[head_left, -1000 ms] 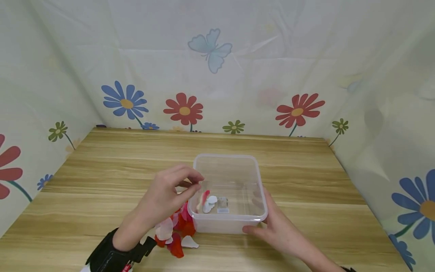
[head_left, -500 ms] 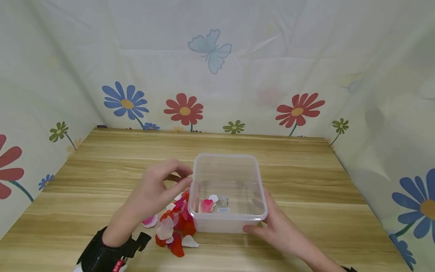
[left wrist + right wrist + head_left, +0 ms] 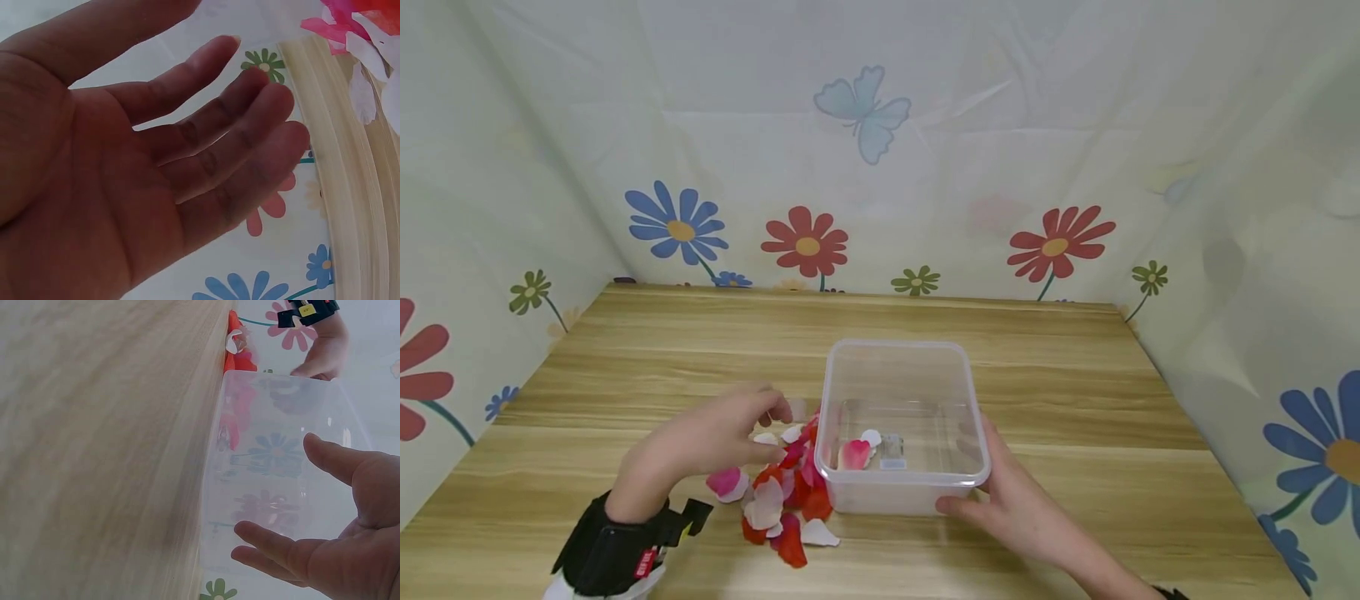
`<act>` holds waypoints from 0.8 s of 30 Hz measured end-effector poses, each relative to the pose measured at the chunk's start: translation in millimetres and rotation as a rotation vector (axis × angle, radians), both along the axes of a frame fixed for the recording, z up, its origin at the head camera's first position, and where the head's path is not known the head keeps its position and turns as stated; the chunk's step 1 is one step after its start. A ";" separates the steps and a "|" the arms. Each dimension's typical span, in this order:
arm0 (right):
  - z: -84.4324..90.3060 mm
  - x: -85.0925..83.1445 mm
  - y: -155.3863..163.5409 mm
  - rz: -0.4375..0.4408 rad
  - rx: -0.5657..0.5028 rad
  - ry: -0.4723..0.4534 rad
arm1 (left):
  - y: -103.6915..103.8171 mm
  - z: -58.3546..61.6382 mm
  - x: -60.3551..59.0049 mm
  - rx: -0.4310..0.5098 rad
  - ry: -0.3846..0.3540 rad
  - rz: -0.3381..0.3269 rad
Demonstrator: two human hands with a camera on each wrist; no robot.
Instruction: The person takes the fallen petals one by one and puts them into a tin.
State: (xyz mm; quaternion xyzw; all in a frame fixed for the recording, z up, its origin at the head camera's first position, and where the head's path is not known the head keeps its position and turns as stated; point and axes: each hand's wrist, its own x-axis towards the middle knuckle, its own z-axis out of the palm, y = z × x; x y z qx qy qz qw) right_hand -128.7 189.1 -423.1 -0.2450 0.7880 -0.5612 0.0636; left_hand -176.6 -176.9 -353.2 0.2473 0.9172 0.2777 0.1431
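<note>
My left hand hovers at the left side of a loose heap of petals in red, pink and white. Its fingers are loosely bent; in the left wrist view the palm and slightly bent fingers hold nothing. A clear plastic box without a lid stands just right of the heap. Inside lie a pink-and-white petal and a white petal. My right hand rests against the box's front right corner, thumb on the front wall. The right wrist view shows its fingers nearly straight along the wall.
A wood-grain table carries everything. A white curtain printed with flowers and a butterfly hangs behind it and at both sides. A pale label-like patch shows at the box's bottom.
My left hand has moved from the box's left rim leftward and down to the petal heap. A pink-and-white petal now lies in the box. The right hand and box have stayed put.
</note>
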 end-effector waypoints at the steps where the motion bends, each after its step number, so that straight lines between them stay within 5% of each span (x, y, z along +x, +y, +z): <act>1: -0.1 0.0 0.0 0.000 -0.001 0.001 | -0.2 -1.2 -0.5 -0.018 -0.022 -0.002; 11: -1.3 -0.7 0.4 0.003 -0.003 0.015 | 11.9 -17.3 2.5 -0.143 -0.180 -0.003; 24: 3.0 0.6 0.0 0.019 -0.009 0.031 | 21.0 -28.4 5.1 -0.208 -0.186 0.041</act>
